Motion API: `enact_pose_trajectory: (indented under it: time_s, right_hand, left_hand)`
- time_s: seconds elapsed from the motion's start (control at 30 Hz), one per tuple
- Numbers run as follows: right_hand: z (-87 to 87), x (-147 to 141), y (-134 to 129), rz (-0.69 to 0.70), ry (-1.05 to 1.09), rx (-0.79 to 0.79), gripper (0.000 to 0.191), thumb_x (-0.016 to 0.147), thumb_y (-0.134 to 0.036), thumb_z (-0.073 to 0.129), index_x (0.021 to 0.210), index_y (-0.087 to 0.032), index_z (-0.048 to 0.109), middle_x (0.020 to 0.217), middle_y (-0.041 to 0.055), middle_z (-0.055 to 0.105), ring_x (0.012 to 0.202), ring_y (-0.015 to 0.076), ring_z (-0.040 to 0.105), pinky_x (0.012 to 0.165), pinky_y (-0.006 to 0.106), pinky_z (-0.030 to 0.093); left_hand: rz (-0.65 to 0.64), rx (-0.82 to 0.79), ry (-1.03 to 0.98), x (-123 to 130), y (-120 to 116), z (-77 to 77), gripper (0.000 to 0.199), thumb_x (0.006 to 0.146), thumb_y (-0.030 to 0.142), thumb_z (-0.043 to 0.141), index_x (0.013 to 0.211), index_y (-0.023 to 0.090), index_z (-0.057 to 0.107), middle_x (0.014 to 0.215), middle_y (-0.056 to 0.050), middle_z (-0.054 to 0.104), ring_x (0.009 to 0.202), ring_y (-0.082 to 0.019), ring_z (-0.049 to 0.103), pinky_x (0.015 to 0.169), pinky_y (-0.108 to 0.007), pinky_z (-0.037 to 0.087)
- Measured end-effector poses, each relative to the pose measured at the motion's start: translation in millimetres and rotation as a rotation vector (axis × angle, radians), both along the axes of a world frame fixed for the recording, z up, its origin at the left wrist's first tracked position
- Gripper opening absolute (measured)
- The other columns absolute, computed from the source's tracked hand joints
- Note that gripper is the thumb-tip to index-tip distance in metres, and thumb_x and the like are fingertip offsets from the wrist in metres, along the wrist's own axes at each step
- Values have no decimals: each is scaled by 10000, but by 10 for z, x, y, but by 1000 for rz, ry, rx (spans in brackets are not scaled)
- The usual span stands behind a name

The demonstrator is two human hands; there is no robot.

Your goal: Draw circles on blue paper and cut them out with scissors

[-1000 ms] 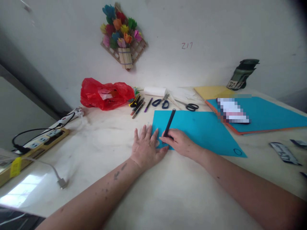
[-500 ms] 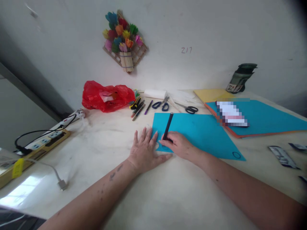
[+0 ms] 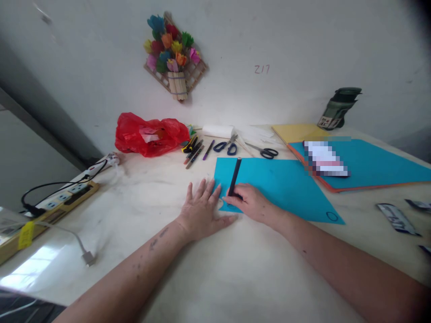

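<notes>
A black marker stands nearly upright in my right hand, whose fingers are closed around its lower part. Its tip is at the lower left corner of a blue sheet of paper, partly hidden by the fingers. My left hand lies flat with fingers spread, its fingertips on the sheet's left edge and the palm on the table. Between the two hands a small pale round shape shows at the paper's edge; I cannot tell what it is. A dark drawn circle marks the sheet's lower right corner.
Behind the sheet lie two pairs of scissors, several pens, a white roll and a red plastic bag. A phone rests on more blue paper at right, near a dark bottle. Left is a power strip.
My left hand has shifted slightly left, its thumb drawing back from the right hand. The marker's top leans a little further left. The right hand stays at the same corner.
</notes>
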State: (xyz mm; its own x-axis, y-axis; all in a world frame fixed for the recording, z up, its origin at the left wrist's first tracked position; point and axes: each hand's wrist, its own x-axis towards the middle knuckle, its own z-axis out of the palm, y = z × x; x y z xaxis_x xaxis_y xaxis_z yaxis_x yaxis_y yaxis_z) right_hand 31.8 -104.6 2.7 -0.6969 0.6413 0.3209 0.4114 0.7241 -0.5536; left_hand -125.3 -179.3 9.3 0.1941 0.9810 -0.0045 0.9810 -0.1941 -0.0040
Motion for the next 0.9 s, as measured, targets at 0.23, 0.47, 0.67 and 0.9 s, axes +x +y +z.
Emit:
enact_pose_trajectory:
  time_s: [0.23, 0.47, 0.67, 0.9]
  right_hand:
    - [-3, -2, 7, 6, 7, -13, 254, 800, -394, 471, 715, -183, 584, 691, 21, 617, 674, 129, 534, 614, 235, 362]
    - [-15, -2, 13, 8, 32, -42, 263, 792, -412, 476, 734, -182, 588, 708, 26, 620, 661, 127, 536, 599, 234, 364]
    - [-17, 6, 21, 42, 37, -29, 282, 793, -422, 472, 719, -179, 594, 688, 25, 624, 659, 126, 531, 596, 236, 363]
    - [-39, 5, 34, 35, 43, -9, 284, 785, -431, 480, 711, -184, 602, 683, 20, 626, 657, 128, 528, 602, 242, 368]
  left_hand:
    - [8, -19, -5, -1, 3, -12, 879, 696, 747, 132, 1366, 179, 157, 1426, -62, 73, 1282, -308, -41, 986, -543, -37]
    - [12, -30, -3, 8, 2, 11, 875, 696, 747, 124, 1368, 186, 152, 1426, -57, 74, 1282, -311, -39, 984, -551, -31]
    - [14, -26, 9, 5, 4, -6, 861, 700, 742, 131, 1370, 201, 136, 1428, -49, 69, 1281, -316, -36, 981, -555, -31]
    - [18, -24, 1, 3, 17, -22, 873, 694, 748, 132, 1370, 196, 133, 1427, -53, 68, 1282, -313, -34, 981, -556, -31]
